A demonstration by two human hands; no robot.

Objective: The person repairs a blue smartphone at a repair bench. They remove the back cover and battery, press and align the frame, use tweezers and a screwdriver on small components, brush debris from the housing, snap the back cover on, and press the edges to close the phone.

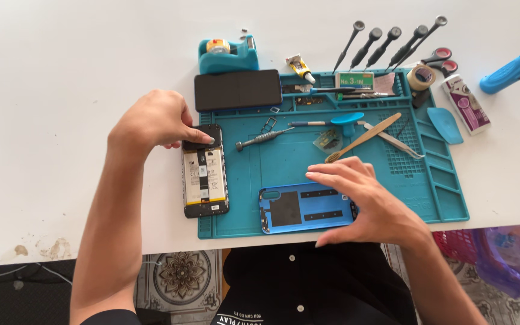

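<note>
Bare mat [284,159] between phone [205,179] and cover [305,207]

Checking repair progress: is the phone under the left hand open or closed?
Open. The phone lies with battery and inner parts exposed; its blue back cover lies apart on the mat, under the right hand.

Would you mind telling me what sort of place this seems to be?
Probably a small phone repair bench: a teal repair mat on a white table, a row of precision screwdrivers, and an opened phone under the left hand, its blue back cover under the right hand.
</note>
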